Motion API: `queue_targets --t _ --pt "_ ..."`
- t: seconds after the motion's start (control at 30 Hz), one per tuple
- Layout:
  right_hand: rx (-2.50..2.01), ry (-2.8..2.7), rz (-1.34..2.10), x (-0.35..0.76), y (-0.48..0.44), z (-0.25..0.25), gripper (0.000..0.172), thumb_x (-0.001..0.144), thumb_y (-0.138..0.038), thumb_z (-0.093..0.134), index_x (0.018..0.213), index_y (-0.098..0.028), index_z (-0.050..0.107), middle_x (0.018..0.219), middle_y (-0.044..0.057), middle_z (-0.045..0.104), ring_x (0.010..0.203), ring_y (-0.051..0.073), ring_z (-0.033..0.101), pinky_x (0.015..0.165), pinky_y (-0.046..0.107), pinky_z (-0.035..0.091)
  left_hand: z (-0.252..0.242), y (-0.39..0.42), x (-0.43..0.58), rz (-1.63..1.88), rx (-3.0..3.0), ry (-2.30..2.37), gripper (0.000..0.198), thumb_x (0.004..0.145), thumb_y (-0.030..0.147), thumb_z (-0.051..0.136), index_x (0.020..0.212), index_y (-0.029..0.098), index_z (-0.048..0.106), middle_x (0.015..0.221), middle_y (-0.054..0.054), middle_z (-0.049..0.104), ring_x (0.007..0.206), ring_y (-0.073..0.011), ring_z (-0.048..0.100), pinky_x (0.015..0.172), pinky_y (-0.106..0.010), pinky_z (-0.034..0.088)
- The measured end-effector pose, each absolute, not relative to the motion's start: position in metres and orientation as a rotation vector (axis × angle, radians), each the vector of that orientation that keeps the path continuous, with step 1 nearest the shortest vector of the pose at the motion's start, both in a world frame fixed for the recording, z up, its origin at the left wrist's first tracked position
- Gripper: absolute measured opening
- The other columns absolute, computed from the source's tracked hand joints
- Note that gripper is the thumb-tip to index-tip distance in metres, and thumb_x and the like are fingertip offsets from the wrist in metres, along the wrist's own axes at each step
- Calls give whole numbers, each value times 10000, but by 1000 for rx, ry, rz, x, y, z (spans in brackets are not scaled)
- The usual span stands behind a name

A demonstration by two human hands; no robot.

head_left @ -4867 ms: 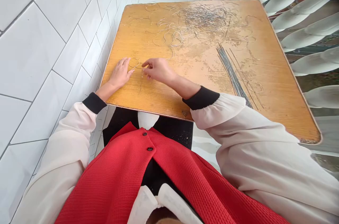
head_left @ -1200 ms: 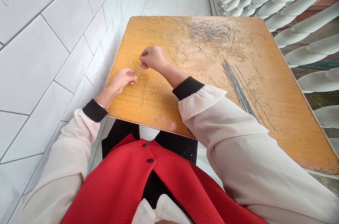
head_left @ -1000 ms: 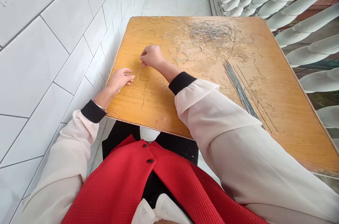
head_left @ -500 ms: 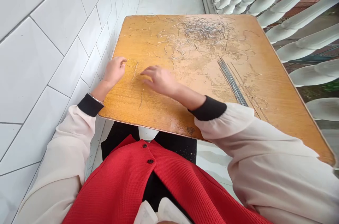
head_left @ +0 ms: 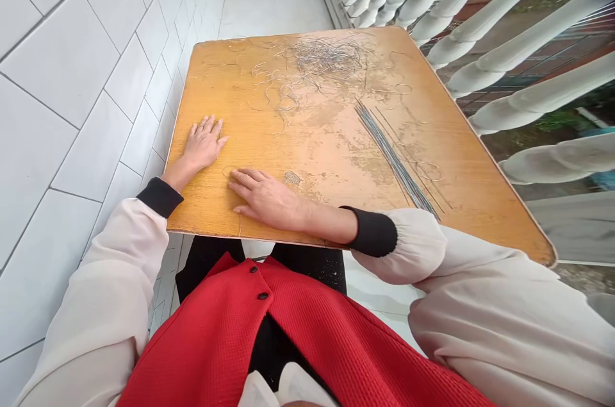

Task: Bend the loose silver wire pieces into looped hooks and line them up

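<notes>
My left hand (head_left: pixel 204 143) lies flat on the wooden table (head_left: pixel 202 93) near its left edge, fingers spread and holding nothing. Closer to the front edge, my right hand (head_left: pixel 266 197) rests palm down with its fingers stretched out. A thin curled wire (head_left: pixel 229 170) shows at its fingertips, partly hidden beneath the hand. To the right lies a bundle of straight grey wires (head_left: pixel 396 160), with a few single ones beside it. Farther back spreads a tangled heap of bent wires (head_left: pixel 329 58), and loose curly pieces (head_left: pixel 286 96) trail from it toward me.
A white tiled wall (head_left: pixel 100 67) runs close along the table's left side. White balusters (head_left: pixel 500 64) line the right side. The tabletop has worn, peeling patches (head_left: pixel 331 118). A looped wire (head_left: pixel 430 171) lies beside the straight bundle.
My right hand has come down and nearer to the front edge, now flat on the table. My left hand has opened out flat. The view has shifted, so the table sits farther left.
</notes>
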State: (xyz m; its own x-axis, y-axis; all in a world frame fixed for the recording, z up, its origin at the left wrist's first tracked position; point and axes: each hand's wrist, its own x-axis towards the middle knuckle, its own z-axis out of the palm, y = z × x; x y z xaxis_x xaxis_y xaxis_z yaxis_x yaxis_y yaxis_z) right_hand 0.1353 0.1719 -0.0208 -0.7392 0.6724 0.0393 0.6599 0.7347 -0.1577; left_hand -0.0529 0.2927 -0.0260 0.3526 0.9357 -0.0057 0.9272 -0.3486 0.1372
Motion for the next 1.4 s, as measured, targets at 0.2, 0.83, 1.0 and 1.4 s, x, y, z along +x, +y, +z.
queue_targets --t 0.2,0.83,1.0,1.4 --pt "-1055 -2522 327 173 188 -21 332 1013 -271 492 1190 -149 745 1287 171 707 1154 299 681 1015 461 555 -23 309 -64 505 2375 1728 613 1029 503 378 1541 175 451 1670 -150 398 1593 -264 316 1314 -477 224" --pt "-1152 -2988 43 150 207 -7 437 1052 -188 270 1105 -137 701 1147 183 685 1037 296 599 774 388 471 -3 278 -68 891 2180 1628 237 994 274 520 1191 265 652 1343 -17 708 1299 -165 613 1184 -338 460" --pt "-1266 -2839 52 168 254 -16 381 1022 -171 305 1057 -165 684 1160 184 674 1062 309 596 820 407 474 -16 281 -70 871 2193 1587 271 1002 246 535 1247 219 647 1389 -66 683 1354 -203 599 1206 -377 437" --pt "-1236 -2818 45 139 337 -16 380 992 -164 350 1101 -161 715 1236 175 680 1151 285 607 1006 394 478 -22 286 -65 346 2392 1581 537 941 169 559 1471 86 542 1645 -200 420 1578 -327 338 1313 -499 267"
